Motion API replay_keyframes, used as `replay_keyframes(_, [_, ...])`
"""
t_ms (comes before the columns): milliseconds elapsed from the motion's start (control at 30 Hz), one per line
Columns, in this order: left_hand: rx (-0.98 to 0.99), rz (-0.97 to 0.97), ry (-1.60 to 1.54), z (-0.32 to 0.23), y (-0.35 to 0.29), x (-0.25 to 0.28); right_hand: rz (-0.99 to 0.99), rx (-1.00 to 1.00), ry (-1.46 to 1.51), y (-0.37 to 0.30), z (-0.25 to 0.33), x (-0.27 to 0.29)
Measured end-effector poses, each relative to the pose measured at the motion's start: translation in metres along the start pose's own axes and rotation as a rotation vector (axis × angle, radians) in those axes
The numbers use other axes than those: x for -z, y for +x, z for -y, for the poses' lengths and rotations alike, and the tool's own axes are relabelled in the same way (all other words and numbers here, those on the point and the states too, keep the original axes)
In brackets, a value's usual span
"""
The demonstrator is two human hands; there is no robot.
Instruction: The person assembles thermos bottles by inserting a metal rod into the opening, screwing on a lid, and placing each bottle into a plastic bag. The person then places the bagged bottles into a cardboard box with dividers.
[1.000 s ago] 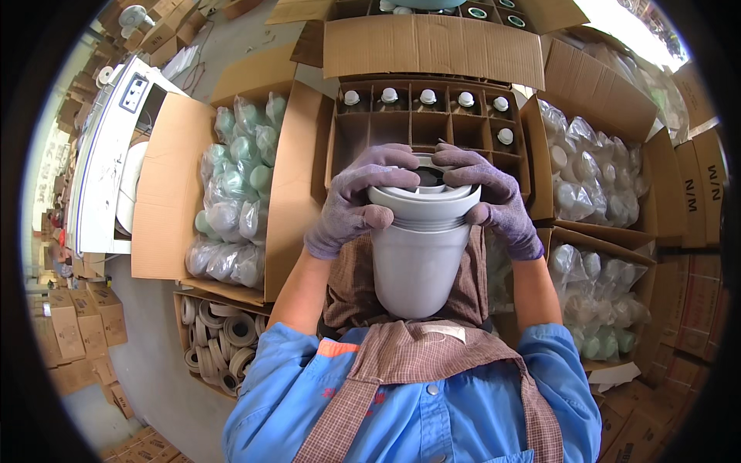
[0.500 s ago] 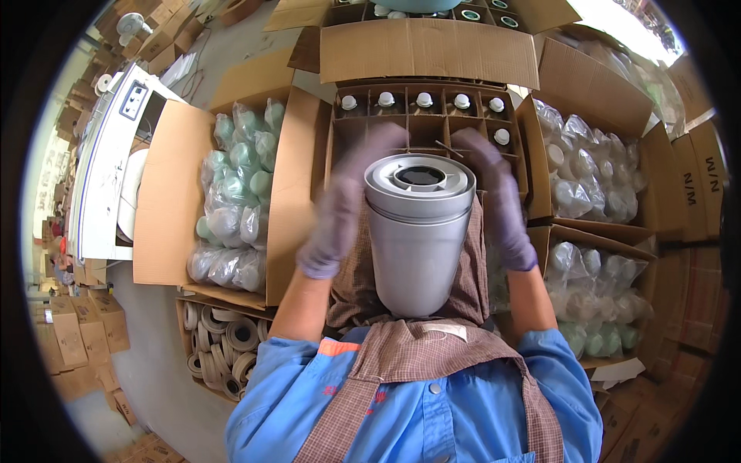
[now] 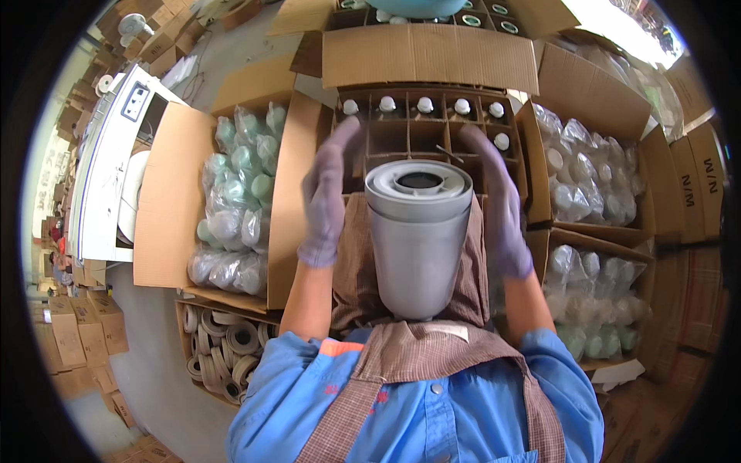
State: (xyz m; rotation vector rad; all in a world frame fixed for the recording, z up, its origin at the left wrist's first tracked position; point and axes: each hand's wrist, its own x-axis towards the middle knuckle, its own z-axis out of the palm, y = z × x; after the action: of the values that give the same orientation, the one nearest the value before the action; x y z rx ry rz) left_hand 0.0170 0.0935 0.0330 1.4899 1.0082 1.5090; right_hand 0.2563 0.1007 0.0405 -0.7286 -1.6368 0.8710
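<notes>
A silver-grey tapered canister point(image 3: 421, 258) stands upright between my knees, its ringed top up and a dark round opening in the middle. My left hand point(image 3: 328, 189), in a purple-grey glove, is raised to its left, fingers stretched forward. My right hand point(image 3: 500, 204), gloved alike, is up on the other side with its fingers straight. Neither palm touches the canister. Just beyond lies a carton with cardboard dividers point(image 3: 411, 130), holding white-capped bottles point(image 3: 424, 105) in its far row and one at the right. A thin rod point(image 3: 449, 153) slants over the dividers near my right fingertips.
At left, an open carton point(image 3: 174, 208) holds plastic-wrapped greenish and clear rounded pieces. Two similar cartons point(image 3: 596, 225) stand at right. A box of beige rings point(image 3: 241, 336) sits low left. Beyond, another divided carton point(image 3: 428, 58) carries a blue basin point(image 3: 417, 6).
My left hand has swung outward to the left, away from the canister's top. The right hand has shifted slightly and its fingers have straightened. The canister stays between my knees.
</notes>
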Motion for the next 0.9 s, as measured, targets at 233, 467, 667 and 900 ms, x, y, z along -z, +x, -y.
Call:
replay_keyframes(233, [0.333,0.06,-0.086,0.075,-0.003,0.025,0.499,0.389,-0.192,0.003,0.049,-0.019])
replay_keyframes(467, [-0.105,0.151,0.297,0.008,-0.006,-0.006,0.12,-0.054,-0.145,-0.015,-0.01,-0.015])
replay_keyframes(667, [0.098,-0.138,0.118,0.01,0.007,0.022,0.128,0.04,-0.069,0.003,0.006,-0.004])
replay_keyframes(900, [0.103,0.194,0.006,0.045,-0.002,0.019,0.396,0.28,-0.284,0.006,0.038,-0.017])
